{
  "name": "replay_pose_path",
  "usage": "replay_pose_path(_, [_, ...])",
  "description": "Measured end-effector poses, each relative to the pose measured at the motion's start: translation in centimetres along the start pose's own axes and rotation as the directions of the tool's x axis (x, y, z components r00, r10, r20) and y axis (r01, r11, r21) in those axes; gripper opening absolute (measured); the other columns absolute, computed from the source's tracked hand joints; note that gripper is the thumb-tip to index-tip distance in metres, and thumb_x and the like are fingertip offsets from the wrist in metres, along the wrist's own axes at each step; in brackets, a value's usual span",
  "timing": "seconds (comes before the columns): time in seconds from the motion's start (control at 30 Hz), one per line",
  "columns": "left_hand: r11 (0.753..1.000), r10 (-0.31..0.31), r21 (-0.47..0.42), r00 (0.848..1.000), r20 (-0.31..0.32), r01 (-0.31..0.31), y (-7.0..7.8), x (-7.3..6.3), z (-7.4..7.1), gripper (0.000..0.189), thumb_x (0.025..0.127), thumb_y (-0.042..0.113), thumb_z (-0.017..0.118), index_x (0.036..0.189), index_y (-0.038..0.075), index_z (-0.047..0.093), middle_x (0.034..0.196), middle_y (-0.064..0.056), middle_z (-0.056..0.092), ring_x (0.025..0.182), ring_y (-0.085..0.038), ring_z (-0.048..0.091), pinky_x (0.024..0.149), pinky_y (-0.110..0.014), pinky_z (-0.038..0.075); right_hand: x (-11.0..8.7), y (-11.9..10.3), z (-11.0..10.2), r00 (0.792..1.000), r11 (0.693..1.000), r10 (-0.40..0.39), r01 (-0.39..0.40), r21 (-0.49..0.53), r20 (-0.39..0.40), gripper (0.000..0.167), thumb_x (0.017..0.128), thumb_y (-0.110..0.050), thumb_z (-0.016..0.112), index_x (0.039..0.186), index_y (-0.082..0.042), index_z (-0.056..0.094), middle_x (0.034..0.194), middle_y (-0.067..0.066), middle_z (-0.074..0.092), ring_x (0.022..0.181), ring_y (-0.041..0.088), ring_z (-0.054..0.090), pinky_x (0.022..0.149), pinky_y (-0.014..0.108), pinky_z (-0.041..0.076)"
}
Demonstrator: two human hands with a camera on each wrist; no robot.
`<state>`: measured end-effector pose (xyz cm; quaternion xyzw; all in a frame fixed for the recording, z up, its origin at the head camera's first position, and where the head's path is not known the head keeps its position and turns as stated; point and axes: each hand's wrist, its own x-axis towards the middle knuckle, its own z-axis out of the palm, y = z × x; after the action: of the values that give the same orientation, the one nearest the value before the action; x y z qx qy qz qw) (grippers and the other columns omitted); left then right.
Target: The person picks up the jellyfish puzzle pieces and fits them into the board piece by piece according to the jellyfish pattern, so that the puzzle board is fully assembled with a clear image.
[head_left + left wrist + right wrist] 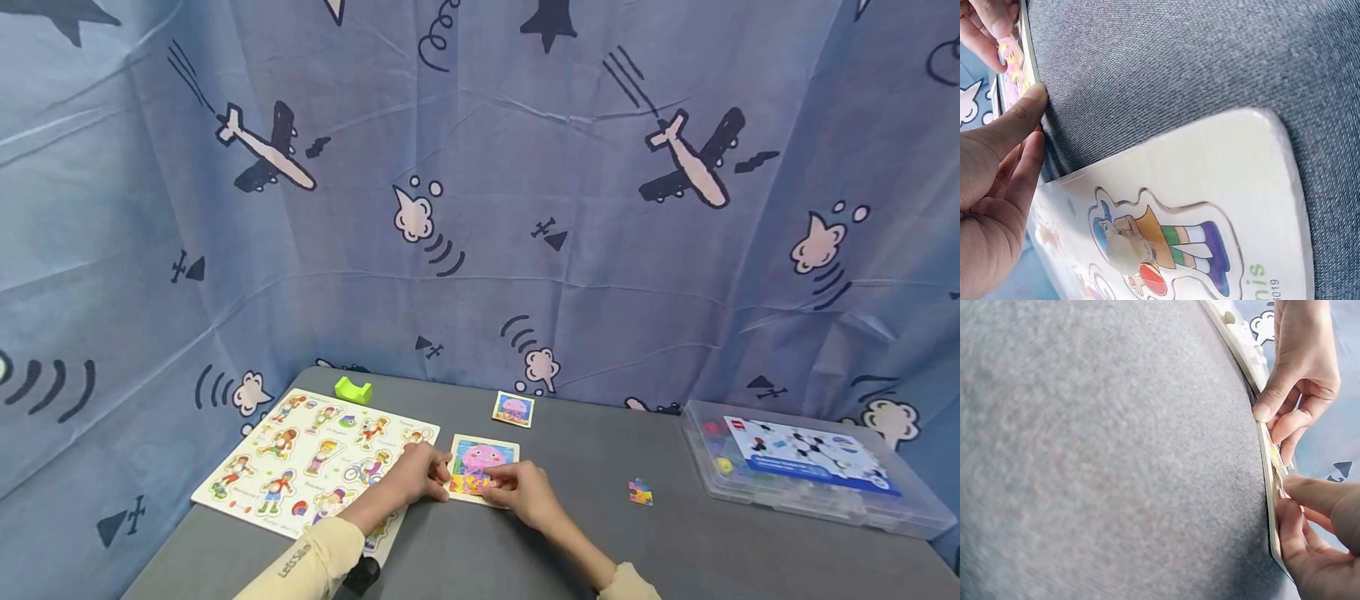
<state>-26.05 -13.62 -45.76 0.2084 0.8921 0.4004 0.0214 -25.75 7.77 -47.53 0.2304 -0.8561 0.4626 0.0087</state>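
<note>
A small square jigsaw puzzle board [465,446] with a pink octopus picture lies on the grey table in the head view. My left hand [422,473] grips its left edge, the thumb [1036,97] at the near corner. Over the lower right of the board, my right hand [527,493] pinches a pink and yellow puzzle piece [1011,55] between thumb and fingers. The right wrist view has the left hand [1302,369] and the right hand [1329,519] close together along the board's edge; the fingers partly hide the piece there.
Left of the hands lies a large white sports-figure puzzle board [300,454], with a green block [353,390] behind it. Behind the octopus board is a small octopus picture card [513,409]. Rightward lie a loose puzzle piece [641,492] and a clear plastic case [817,467].
</note>
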Motion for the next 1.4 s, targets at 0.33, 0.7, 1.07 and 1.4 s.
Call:
replay_pose_path(0.33, [1.0, -0.031, -0.001, 1.0, 0.004, 0.031, 0.3, -0.1, -0.1, 0.018, 0.063, -0.007, 0.082, 0.071, -0.003, 0.067, 0.114, -0.03, 0.062, 0.064, -0.007, 0.054, 0.054, -0.018, 0.041, 0.0, -0.2, 0.1, 0.999, 0.994, -0.033, 0.032, -0.105, -0.013, 0.031, 0.072, -0.007, 0.081, 0.099, 0.007, 0.071, 0.072, 0.003, 0.061, 0.057, -0.001, 0.047, 0.049, 0.018, 0.041])
replay_pose_path(0.7, [1.0, -0.004, -0.012, 1.0, 0.004, 0.004, 0.5, -0.1, -0.2, 0.018, 0.062, -0.01, 0.082, 0.071, -0.005, 0.067, 0.112, -0.032, 0.061, 0.069, -0.02, 0.065, 0.053, -0.019, 0.042, 0.0, -0.1, 0.0, 0.993, 0.969, 0.049, -0.022, 0.244, -0.107, 0.033, 0.067, 0.017, 0.076, 0.098, 0.015, 0.063, 0.084, 0.023, 0.065, 0.072, 0.028, 0.067, 0.064, 0.025, 0.054])
replay_pose_path(1.07, [1.0, -0.012, 0.009, 1.0, 0.005, 0.012, 0.6, 0.0, -0.2, 0.017, 0.063, -0.008, 0.082, 0.072, -0.005, 0.068, 0.112, -0.031, 0.062, 0.064, -0.01, 0.055, 0.052, -0.018, 0.041, 0.2, 0.0, 1.2, 0.991, 0.947, 0.08, -0.043, 0.319, -0.105, 0.032, 0.067, 0.019, 0.074, 0.097, 0.016, 0.062, 0.086, 0.026, 0.066, 0.077, 0.036, 0.068, 0.066, 0.029, 0.055])
replay_pose_path(1.4, [0.999, 0.026, 0.022, 1.0, 0.0, -0.026, 0.0, 0.1, -0.1, 0.02, 0.06, -0.007, 0.084, 0.069, -0.002, 0.067, 0.11, -0.03, 0.063, 0.061, -0.005, 0.054, 0.053, -0.02, 0.044, -0.2, -0.1, -0.2, 0.978, 0.903, 0.135, -0.055, 0.426, -0.159, 0.032, 0.074, 0.019, 0.069, 0.103, 0.019, 0.059, 0.094, 0.032, 0.064, 0.084, 0.036, 0.066, 0.071, 0.026, 0.054])
